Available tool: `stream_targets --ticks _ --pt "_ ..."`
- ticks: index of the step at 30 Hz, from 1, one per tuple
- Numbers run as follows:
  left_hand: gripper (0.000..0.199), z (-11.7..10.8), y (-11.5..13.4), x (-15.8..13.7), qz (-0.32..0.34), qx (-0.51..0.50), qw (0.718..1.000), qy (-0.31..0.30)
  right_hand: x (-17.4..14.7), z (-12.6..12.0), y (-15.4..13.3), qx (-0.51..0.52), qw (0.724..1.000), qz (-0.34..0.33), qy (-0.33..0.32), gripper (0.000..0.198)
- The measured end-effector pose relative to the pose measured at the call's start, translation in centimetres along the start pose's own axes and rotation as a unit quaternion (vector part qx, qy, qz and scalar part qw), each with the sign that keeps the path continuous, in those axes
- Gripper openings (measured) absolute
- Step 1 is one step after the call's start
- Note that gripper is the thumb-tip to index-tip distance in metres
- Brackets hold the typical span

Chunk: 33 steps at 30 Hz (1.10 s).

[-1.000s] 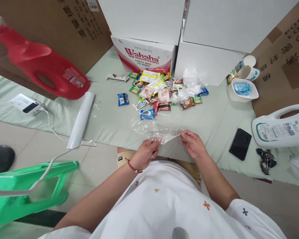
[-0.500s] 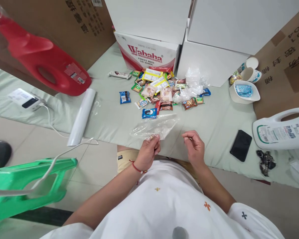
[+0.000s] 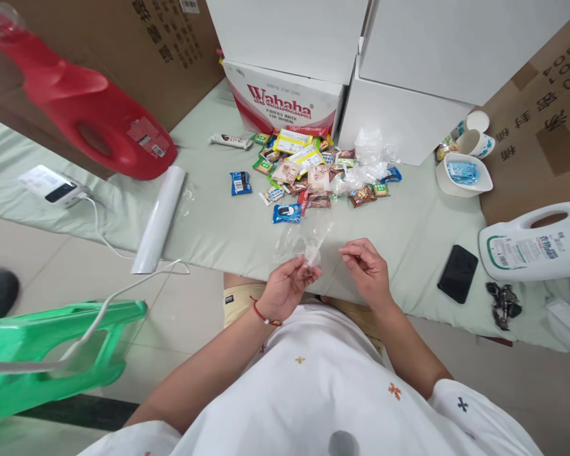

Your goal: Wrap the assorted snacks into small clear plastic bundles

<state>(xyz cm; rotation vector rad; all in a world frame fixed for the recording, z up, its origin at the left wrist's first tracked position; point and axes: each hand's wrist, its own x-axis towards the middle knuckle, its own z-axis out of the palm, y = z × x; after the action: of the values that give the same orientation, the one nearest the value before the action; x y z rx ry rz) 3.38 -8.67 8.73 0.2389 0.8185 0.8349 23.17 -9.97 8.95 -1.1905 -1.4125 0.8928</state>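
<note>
A clear plastic bag (image 3: 300,237) is pinched by its lower end in my left hand (image 3: 289,286), close to the front edge of the cloth. To its right, my right hand (image 3: 369,272) is apart from the bag, with thumb and fingers drawn together; whatever is between them, if anything, is too small to tell. Beyond both hands lies a heap of wrapped snacks (image 3: 308,168), with a blue snack packet (image 3: 286,213) nearest the bag. Crumpled clear plastic (image 3: 368,158) rests on the heap's right side.
A Wahaha carton (image 3: 285,104) stands behind the snacks. At left are a red jug (image 3: 109,126), a white roll (image 3: 159,221) and a green stool (image 3: 52,354). On the right I see a white tub (image 3: 464,183), a phone (image 3: 458,273), keys (image 3: 503,305) and a white detergent bottle (image 3: 527,247).
The bag has bunched up and stands more upright in my left hand, whose fingers have shifted their hold. My right hand has moved slightly left and up.
</note>
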Motion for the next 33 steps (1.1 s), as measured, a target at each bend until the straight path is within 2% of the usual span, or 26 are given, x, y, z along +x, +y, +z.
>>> stream_targets --ticks 3,6,9,14,17,19,22,28,31,33 --pt "0.039 -0.1 0.2 -0.3 -0.051 -0.057 0.996 -0.046 0.9 -0.2 -0.7 0.000 0.997 -0.019 -0.078 0.019" --pt "0.035 -0.1 0.4 -0.6 -0.079 -0.094 0.988 -0.091 1.5 0.2 -1.1 -0.005 0.987 -0.018 -0.158 0.031" --pt "0.035 -0.2 0.6 -0.7 -0.092 -0.098 0.986 -0.100 1.7 0.9 -0.9 0.000 0.981 -0.011 -0.191 0.029" --pt "0.039 -0.3 0.7 -0.4 -0.089 -0.091 0.991 -0.043 1.5 1.5 0.2 0.007 0.987 0.004 -0.162 0.020" --pt "0.030 -0.1 0.5 0.0 -0.031 -0.078 0.996 0.029 1.0 1.2 0.6 -0.030 0.991 -0.016 -0.131 0.017" --pt "0.022 0.0 0.3 0.2 0.006 -0.073 0.996 0.056 0.6 0.9 0.6 -0.063 0.992 -0.029 -0.107 0.015" --pt "0.018 0.2 0.1 0.6 0.015 -0.087 0.995 0.051 -0.1 0.6 0.6 -0.112 0.990 -0.042 -0.078 0.014" --pt "0.013 0.4 0.3 1.0 -0.036 -0.114 0.990 0.073 -1.6 0.9 0.9 -0.174 0.980 -0.090 -0.040 0.015" --pt "0.011 0.2 0.1 1.0 -0.007 -0.092 0.993 0.076 -2.1 1.0 1.0 -0.162 0.984 -0.060 -0.036 0.015" --pt "0.014 -0.1 -0.2 0.9 0.054 -0.051 0.995 0.074 -2.1 0.8 0.9 -0.123 0.992 -0.004 -0.011 0.017"
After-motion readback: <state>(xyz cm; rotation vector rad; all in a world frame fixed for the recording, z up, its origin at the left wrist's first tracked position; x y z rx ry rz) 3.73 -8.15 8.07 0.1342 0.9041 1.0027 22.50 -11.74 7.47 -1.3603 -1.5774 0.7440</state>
